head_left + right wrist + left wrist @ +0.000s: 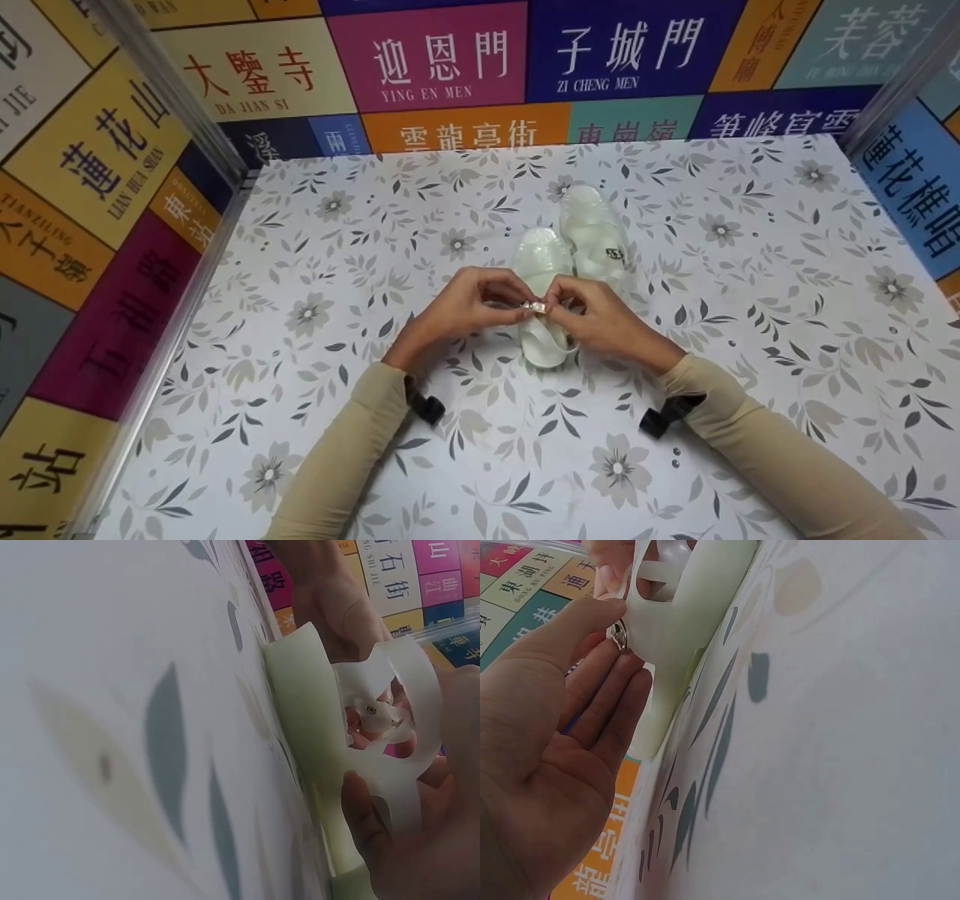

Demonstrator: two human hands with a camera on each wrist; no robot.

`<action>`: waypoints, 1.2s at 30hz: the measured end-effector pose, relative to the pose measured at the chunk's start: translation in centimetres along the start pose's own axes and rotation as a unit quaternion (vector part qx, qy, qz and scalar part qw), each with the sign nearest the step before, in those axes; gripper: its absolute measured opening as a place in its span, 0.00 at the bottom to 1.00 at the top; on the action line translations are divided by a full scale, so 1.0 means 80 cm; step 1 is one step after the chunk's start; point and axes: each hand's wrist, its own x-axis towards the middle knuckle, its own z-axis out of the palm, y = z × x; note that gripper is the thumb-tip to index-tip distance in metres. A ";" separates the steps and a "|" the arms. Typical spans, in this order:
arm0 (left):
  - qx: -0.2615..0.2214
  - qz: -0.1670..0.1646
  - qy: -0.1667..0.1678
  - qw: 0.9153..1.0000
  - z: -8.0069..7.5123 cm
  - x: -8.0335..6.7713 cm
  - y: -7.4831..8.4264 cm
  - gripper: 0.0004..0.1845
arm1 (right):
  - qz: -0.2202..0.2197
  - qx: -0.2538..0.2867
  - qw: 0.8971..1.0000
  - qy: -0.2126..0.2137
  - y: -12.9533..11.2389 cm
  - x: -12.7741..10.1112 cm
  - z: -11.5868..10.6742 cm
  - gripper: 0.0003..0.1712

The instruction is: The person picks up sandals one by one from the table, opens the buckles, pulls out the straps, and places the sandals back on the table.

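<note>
Two pale green-white sandals lie side by side. Over the nearer sandal [543, 251], toes pointing away, both hands meet at its strap. My left hand [469, 304] pinches a small shiny metal buckle [535, 307] between thumb and fingertips. From the other side, my right hand [600, 315] pinches the strap right next to the buckle. In the left wrist view the buckle [619, 636] shows at the left thumb tip, the other fingers stretched below it. The right wrist view shows the wide strap [424, 694] arching over the sole, right fingers [367, 821] against the sandal's side.
The second sandal [592, 225] stands just beyond and to the right, with a dark emblem on its strap. A white floral cloth [360, 450] covers the table. Panels with Chinese lettering [442, 60] rise at the back and both sides.
</note>
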 end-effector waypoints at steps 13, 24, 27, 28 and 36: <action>0.003 0.006 0.005 1.000 -0.001 -0.001 -0.001 0.10 | 0.001 -0.018 1.000 0.007 -0.002 -0.001 -0.001 0.09; 0.016 -0.002 0.010 1.000 -0.003 -0.002 -0.002 0.11 | -0.014 -0.006 0.999 0.033 -0.001 0.000 -0.003 0.10; 0.019 -0.001 0.006 1.000 -0.003 -0.001 -0.003 0.11 | -0.031 -0.008 0.998 0.047 0.000 0.000 -0.004 0.09; 0.019 0.000 0.006 1.000 -0.003 -0.001 -0.004 0.11 | -0.037 -0.008 0.998 0.049 0.000 0.000 -0.004 0.09; 0.023 0.003 0.012 1.000 -0.004 -0.002 -0.004 0.11 | -0.051 0.000 0.996 0.066 -0.003 -0.002 -0.005 0.07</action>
